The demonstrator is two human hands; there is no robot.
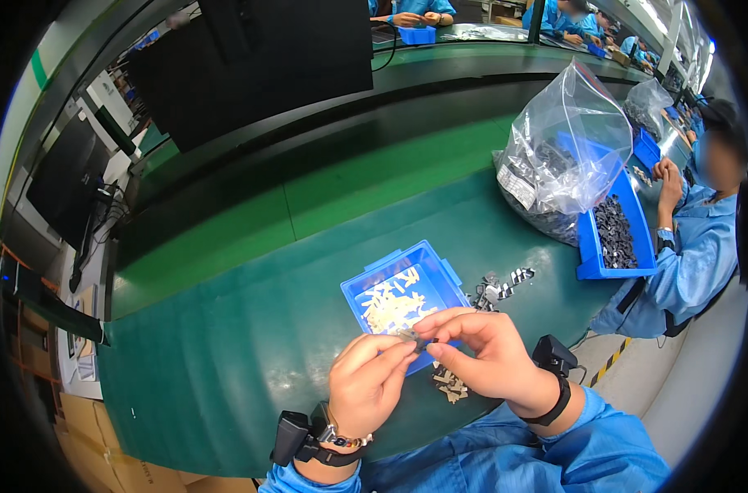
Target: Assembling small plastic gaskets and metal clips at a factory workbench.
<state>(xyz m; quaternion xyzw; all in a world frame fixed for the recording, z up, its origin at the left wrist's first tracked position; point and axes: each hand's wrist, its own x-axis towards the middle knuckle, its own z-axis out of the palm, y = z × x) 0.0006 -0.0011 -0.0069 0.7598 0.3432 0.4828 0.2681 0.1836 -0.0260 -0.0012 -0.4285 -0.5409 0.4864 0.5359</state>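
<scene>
Over the near edge of a small blue tray point(439, 279), my two hands meet at the fingertips. My left hand point(364, 384) pinches a small grey piece point(412, 336) between thumb and index finger; its exact kind is too small to tell. From the right, my right hand point(495, 355) closes its thumb and fingers at the same spot, with a tiny dark bit at the tips. Loose cream-coloured strips point(390, 308) lie in the tray. Dark grey and silvery pieces point(493, 292) sit just beyond my right hand. Tan and black pieces point(450, 384) lie beneath it.
A large clear bag point(554, 164) of dark parts leans by a long blue bin point(589, 246) holding small black parts point(612, 234). A person in blue point(694, 238) works at the right. A dark panel point(259, 74) stands behind the green table point(226, 353); cardboard boxes point(103, 435) are lower left.
</scene>
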